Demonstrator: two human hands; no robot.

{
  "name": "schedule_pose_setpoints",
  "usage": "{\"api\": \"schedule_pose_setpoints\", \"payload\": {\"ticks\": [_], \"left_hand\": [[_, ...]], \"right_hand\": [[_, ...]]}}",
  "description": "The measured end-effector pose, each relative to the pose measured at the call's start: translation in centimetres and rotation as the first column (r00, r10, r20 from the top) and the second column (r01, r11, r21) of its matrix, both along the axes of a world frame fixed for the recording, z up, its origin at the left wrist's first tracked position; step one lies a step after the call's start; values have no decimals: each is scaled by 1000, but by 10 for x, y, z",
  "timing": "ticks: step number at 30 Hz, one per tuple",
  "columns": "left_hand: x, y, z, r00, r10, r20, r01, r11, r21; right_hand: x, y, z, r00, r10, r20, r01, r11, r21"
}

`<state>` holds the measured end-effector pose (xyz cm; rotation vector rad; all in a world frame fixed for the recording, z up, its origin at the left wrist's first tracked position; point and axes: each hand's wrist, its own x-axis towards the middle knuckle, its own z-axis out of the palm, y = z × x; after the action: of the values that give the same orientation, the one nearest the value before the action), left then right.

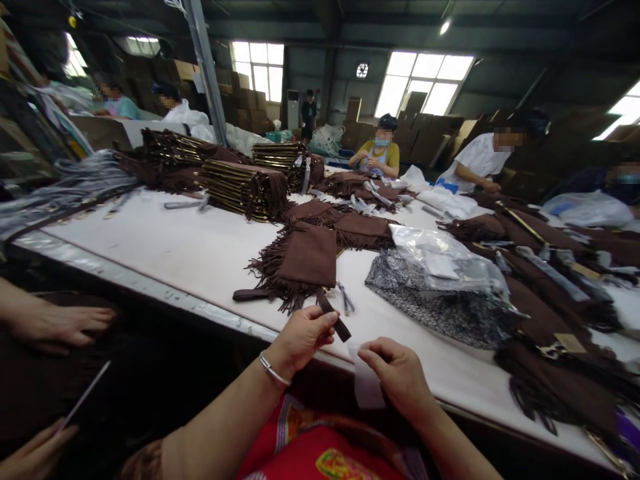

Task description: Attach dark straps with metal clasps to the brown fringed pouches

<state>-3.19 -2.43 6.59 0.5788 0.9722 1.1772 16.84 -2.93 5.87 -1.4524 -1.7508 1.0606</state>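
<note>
A dark brown strap (334, 319) is pinched in my left hand (306, 335), which wears a silver bangle. The strap runs up to a brown fringed pouch (311, 257) lying flat near the table's front edge. My right hand (397, 373) is closed on a thin translucent white sheet (369, 383) that hangs below the fingertips. The two hands are close together but apart, over the table edge. A dark loop (250, 295) sticks out at the pouch's lower left.
Stacked fringed pouches (245, 190) stand at the back left of the white table (165, 247). A speckled cloth under clear plastic (440, 287) lies to the right, beside more brown bags (550, 313). A neighbour's hands (60, 323) show at the left; several people work beyond.
</note>
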Motion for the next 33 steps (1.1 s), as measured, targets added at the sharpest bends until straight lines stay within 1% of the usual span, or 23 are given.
{"api": "schedule_pose_setpoints", "payload": {"ticks": [2, 5, 10, 16, 18, 21, 24, 27, 29, 31, 33], "left_hand": [[6, 0, -2, 999, 18, -37, -17, 1000, 19], [12, -2, -6, 994, 14, -105, -7, 998, 70], [16, -2, -11, 957, 47, -286, -15, 994, 112], [14, -5, -13, 932, 65, -357, -20, 992, 128], [14, -8, -14, 934, 56, -354, -15, 993, 117], [14, -10, -14, 962, 15, -271, 5, 997, 71], [17, -12, -17, 979, -19, -204, 31, 998, 55], [22, -13, -22, 974, -39, -223, 55, 996, 66], [26, -14, -25, 968, -34, -249, 48, 998, 49], [29, -15, -26, 970, -26, -242, 31, 999, 17], [30, -15, -25, 980, -29, -198, 26, 999, -19]], "right_hand": [[0, -1, 0, 1000, -4, 3, 4, 1000, -6], [1, 0, -1, 1000, -15, 11, 15, 1000, -11], [-1, 0, 1, 1000, -19, 14, 19, 1000, -15], [-3, 1, 1, 999, -49, -19, 47, 996, -74], [-4, 2, -1, 998, -54, -27, 52, 995, -90], [-5, 2, -3, 998, -64, -28, 61, 992, -111], [-8, 2, -4, 999, -37, -39, 32, 993, -112], [-12, 3, -5, 997, 1, -73, -7, 997, -76], [-13, 5, -7, 996, 1, -88, -6, 998, -56], [-14, 7, -9, 995, -21, -98, 13, 997, -81], [-14, 8, -10, 993, -52, -109, 38, 991, -129]]}}
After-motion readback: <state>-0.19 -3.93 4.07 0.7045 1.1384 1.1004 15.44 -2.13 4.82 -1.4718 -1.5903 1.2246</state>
